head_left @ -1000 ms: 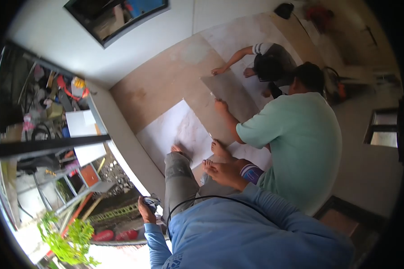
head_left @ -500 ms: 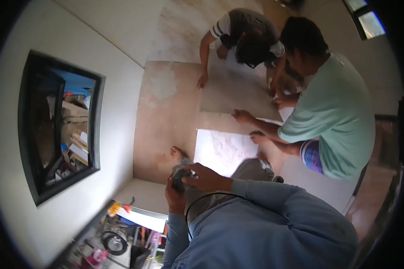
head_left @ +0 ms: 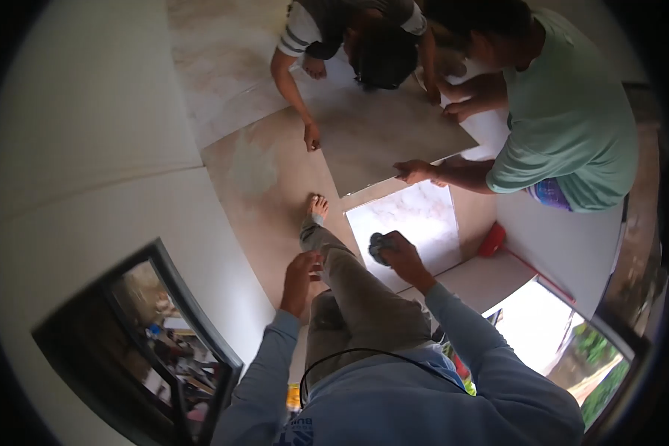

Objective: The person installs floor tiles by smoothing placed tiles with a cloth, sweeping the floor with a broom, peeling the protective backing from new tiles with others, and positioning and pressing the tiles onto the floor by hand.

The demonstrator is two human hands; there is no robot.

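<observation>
My right hand (head_left: 406, 262) is closed round a small dark grey object (head_left: 380, 249), too unclear to name, above the edge of a glossy white marble-patterned tile (head_left: 409, 223). My left hand (head_left: 300, 281) is beside my trouser knee, its fingers loosely bent and apart, with nothing visible in it. Beyond my bare foot, a large grey-brown tile (head_left: 379, 141) lies at a slight angle over the floor. A person in dark clothing (head_left: 334, 22) has a hand at its left edge. Another person in a green shirt (head_left: 572, 111) touches its near right edge.
A dark-framed window (head_left: 167, 334) is at the lower left, with clutter beyond. A bright opening (head_left: 535, 320) is at the lower right. A red object (head_left: 492, 240) lies near the white tile, by the low wall. A black cord (head_left: 379, 351) crosses my waist.
The grey object has passed from my left hand to my right, and my hands have moved apart. The view has turned; the window now shows lower and the red object has come into view.
</observation>
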